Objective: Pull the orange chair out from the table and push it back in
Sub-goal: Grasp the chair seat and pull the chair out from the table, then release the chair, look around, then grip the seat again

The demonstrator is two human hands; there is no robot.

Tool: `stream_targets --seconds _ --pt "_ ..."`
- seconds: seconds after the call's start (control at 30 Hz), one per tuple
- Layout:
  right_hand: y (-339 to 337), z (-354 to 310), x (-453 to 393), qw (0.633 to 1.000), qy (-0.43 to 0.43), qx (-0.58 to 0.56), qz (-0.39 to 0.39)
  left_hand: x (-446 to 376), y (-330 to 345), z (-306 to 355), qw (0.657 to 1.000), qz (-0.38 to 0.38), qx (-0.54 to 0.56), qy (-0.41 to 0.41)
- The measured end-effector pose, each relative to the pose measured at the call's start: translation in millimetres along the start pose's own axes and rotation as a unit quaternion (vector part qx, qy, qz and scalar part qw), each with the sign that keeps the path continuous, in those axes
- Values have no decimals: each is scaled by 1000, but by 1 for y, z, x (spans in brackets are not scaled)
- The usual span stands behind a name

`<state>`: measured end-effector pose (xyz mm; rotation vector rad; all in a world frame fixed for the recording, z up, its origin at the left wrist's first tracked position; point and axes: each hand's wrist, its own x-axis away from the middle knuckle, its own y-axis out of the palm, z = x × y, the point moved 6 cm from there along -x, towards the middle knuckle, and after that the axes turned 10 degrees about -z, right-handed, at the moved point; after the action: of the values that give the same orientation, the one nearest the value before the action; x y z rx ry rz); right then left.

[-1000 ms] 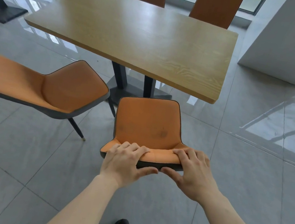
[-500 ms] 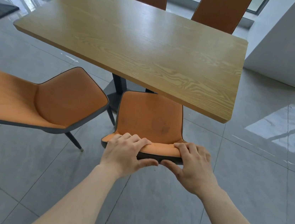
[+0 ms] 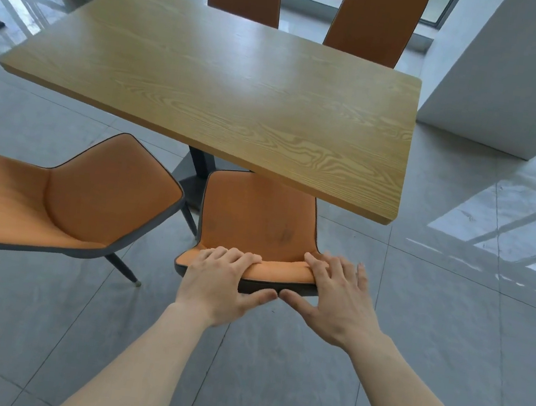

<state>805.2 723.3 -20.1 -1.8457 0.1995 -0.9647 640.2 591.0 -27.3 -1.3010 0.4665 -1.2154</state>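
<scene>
Seemingly the push-in is under way: in the head view, the orange upholstered chair with dark piping [image 3: 258, 218] stands with the front of its seat tucked beneath the near edge of the rectangular light-wood table [image 3: 225, 96], its backrest top facing the person. The left hand [image 3: 216, 284] is curled over that backrest top, fingers wrapped over the front and thumb pressed along the dark rear edge, a closed hold. The right hand [image 3: 339, 299] lies flatter, fingers spread over the right corner of the backrest and thumb under the rim, more a push than a clasp. A second orange chair [image 3: 68, 198] sits just beside on the left, angled away, its dark leg close to the pushed chair's corner. The risks, as I judge them: an uneven shove could swing the chair into that neighbour's leg, or drive it against the dark table pedestal [image 3: 196, 173].
</scene>
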Motion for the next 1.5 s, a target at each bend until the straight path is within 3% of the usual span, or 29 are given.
stream_targets --seconds 0.33,0.83,1.03,1.5 --pt "-66 73 33 998 5 -45 40 -30 -51 90 999 21 -7 46" --pt "-282 412 25 989 59 -60 121 -247 -167 406 993 64 -31 97" --pt "-366 497 -49 988 49 -52 138 -364 -206 468 991 93 -11 95" --pt "-608 618 -335 990 36 -24 137 -726 -351 494 990 121 1 66"
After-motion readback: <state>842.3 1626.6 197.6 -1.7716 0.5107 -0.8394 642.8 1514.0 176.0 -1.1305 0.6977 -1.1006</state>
